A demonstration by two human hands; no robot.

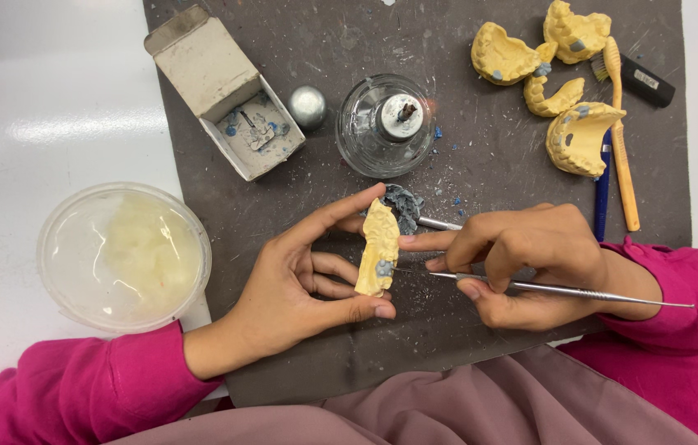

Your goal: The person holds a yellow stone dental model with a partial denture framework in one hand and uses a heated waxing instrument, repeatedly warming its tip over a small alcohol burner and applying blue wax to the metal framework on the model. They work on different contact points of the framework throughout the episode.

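Evidently midway: left hand is pinching the yellow cast closed-grip, right hand is clasping a metal carver, touching blue wax at six o'clock; more casts are waiting at one o'clock.

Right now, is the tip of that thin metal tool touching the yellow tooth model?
Touching. The head view shows the metal tool in the right hand with its tip meeting the grey blob on the yellow tooth model, pinched by the left hand.
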